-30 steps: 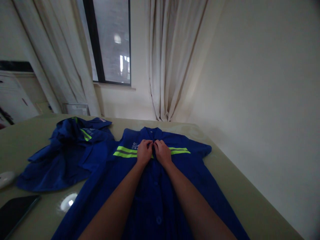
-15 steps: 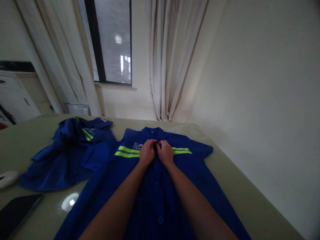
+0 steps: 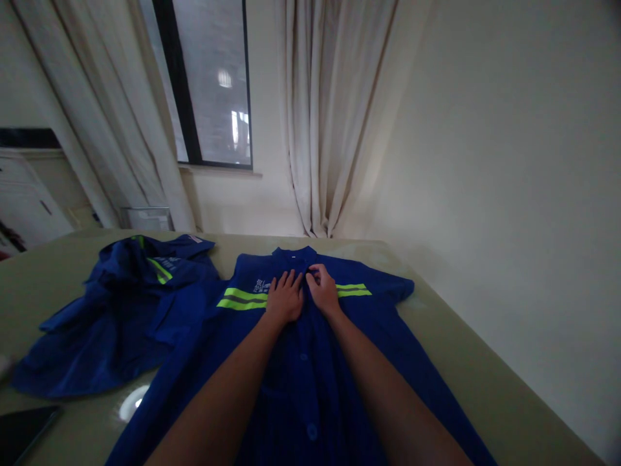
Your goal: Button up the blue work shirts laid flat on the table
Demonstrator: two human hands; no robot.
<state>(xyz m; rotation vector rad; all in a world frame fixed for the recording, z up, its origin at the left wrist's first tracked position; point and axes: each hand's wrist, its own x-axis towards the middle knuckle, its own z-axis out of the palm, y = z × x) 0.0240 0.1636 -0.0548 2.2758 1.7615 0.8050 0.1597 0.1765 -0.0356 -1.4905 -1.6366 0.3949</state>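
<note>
A blue work jacket (image 3: 407, 362) with yellow-green reflective stripes lies front up, its collar at the far end and buttons down its middle. My left hand (image 3: 285, 296) rests flat on the chest, fingers spread, beside the white lettering. Just below the collar, my right hand (image 3: 322, 287) pinches the jacket's front edge between thumb and fingers. Whether a button is in that pinch is too small to tell.
A second blue jacket (image 3: 111, 323) lies crumpled at the left on the greenish table (image 3: 451, 362). A dark phone (image 3: 24, 430) is at the lower left. Beyond the table hang curtains (image 3: 320, 129) by a window (image 3: 213, 84); a wall borders the right side.
My left hand has let go of the front edge and opened flat on the chest. The right hand keeps its pinch near the same place. The view has shifted slightly.
</note>
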